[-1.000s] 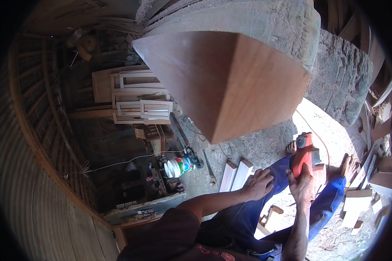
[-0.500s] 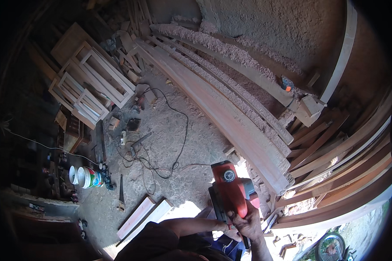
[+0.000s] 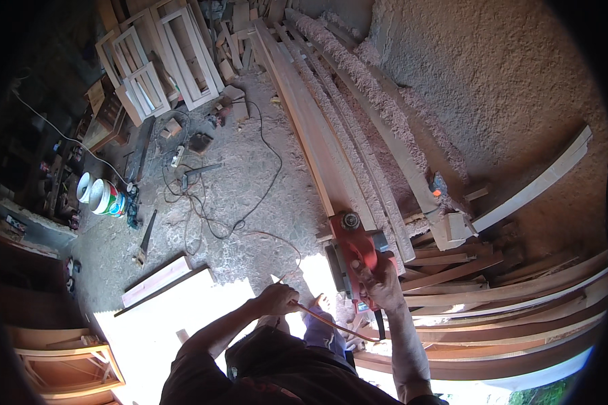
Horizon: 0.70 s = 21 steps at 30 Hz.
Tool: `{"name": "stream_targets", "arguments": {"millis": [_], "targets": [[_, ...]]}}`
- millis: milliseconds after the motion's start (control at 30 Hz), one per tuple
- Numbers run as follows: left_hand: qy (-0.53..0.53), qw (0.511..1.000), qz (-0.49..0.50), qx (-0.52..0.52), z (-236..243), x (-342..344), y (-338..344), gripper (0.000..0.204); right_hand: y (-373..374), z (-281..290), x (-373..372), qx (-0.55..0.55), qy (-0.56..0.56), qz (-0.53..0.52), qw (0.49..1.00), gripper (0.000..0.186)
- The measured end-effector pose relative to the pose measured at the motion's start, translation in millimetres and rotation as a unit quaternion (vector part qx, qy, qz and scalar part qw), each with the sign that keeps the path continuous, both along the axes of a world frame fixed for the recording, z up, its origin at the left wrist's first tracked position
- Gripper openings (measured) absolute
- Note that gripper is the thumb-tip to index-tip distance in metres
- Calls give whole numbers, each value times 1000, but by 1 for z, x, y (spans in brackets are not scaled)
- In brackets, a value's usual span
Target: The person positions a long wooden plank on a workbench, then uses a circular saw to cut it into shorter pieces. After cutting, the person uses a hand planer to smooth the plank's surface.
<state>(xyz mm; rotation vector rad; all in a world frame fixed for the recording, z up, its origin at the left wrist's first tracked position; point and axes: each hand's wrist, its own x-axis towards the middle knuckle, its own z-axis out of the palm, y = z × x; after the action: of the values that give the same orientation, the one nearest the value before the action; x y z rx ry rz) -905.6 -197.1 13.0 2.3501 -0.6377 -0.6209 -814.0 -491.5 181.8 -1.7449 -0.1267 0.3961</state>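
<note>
My right hand (image 3: 384, 283) is wrapped round the handle of a red electric planer (image 3: 355, 244) with a dark base and a round knob at its front end. The planer is over the near end of a long, pale plank (image 3: 321, 145); whether it touches the wood I cannot tell. Further left, my left hand (image 3: 277, 298) is closed on an orange power cord (image 3: 325, 322). That cord passes from the fist toward the back of the planer, and on the other side across the floor. My left palm and the inner fingers are hidden.
Shavings cover the beams (image 3: 412, 162) right of the plank. Stacked boards (image 3: 507, 293) lie at the lower right. Dark cable (image 3: 277, 155) loops over the floor, near a handsaw (image 3: 148, 233), white buckets (image 3: 105, 196) and wooden frames (image 3: 182, 57). Two short boards (image 3: 159, 280) lie at left.
My left hand has left the planer's side and moved left, now gripping the cord. The planer stays in my right hand, now over the plank's end. The view has shifted.
</note>
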Motion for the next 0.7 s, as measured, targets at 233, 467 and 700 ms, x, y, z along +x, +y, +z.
{"name": "stream_targets", "arguments": {"millis": [233, 467, 700], "targets": [[16, 997, 78, 25, 23, -24, -11, 41, -11, -14, 29, -57, 54, 16, 997, 67], [60, 994, 72, 54, 19, -26, -21, 49, -18, -10, 22, 4, 118, 15, 993, 75], [55, 997, 21, 53, 16, -14, -32, 44, -40, 0, -24, -11, 152, -7, 988, 44]]}}
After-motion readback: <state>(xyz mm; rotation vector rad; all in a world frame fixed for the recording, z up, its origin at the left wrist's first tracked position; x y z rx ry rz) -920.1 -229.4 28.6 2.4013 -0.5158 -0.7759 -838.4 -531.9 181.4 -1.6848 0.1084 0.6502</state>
